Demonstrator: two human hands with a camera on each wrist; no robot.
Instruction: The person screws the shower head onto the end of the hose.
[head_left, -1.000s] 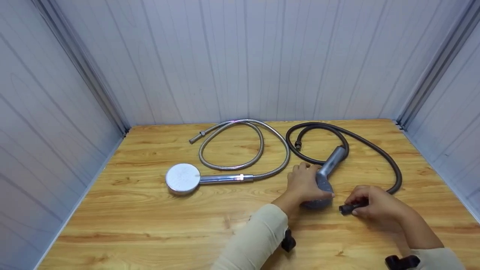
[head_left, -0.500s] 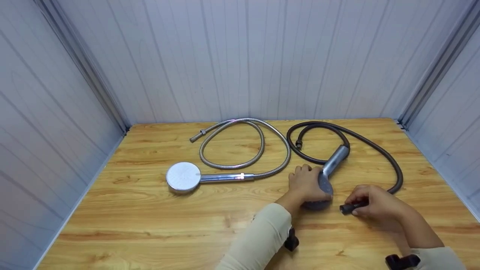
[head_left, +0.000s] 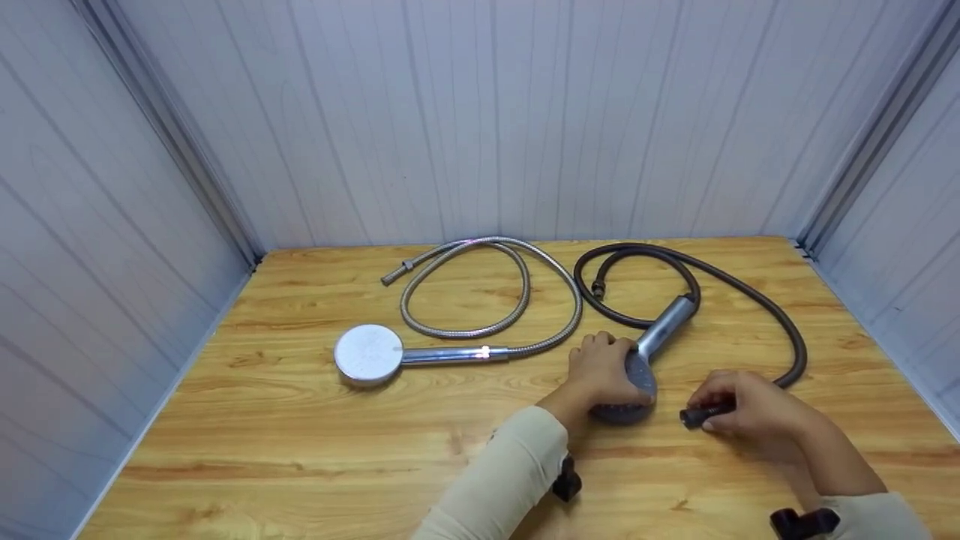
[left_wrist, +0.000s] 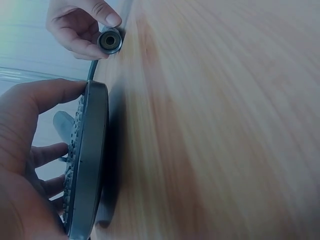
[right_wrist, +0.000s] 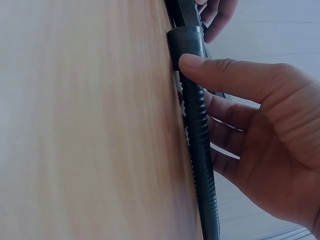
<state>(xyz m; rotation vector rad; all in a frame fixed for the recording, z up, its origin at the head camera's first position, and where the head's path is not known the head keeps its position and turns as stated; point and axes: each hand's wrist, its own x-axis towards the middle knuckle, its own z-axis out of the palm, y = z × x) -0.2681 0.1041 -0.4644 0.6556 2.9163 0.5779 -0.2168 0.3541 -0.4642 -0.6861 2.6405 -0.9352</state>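
The gray shower head [head_left: 643, 377] sits right of center in the lower half of the head view, nozzle side up, its handle slanting toward the upper right. The left hand [head_left: 600, 373] grips its round part, the thumb along the near edge. Just to the right, well below the handle's tip, the right hand [head_left: 754, 406] has its grip pinched on the end of the black hose [head_left: 800, 356]; the open mouth of that end faces left, apart from the shower head. The hose arcs up the right side and loops above the handle. Left of center lies a chrome shower head [head_left: 368, 352], joined to a coiled silver hose [head_left: 577, 300]. Everything rests on a wood-grain surface [head_left: 262, 435], before a pale paneled wall [head_left: 465, 135].
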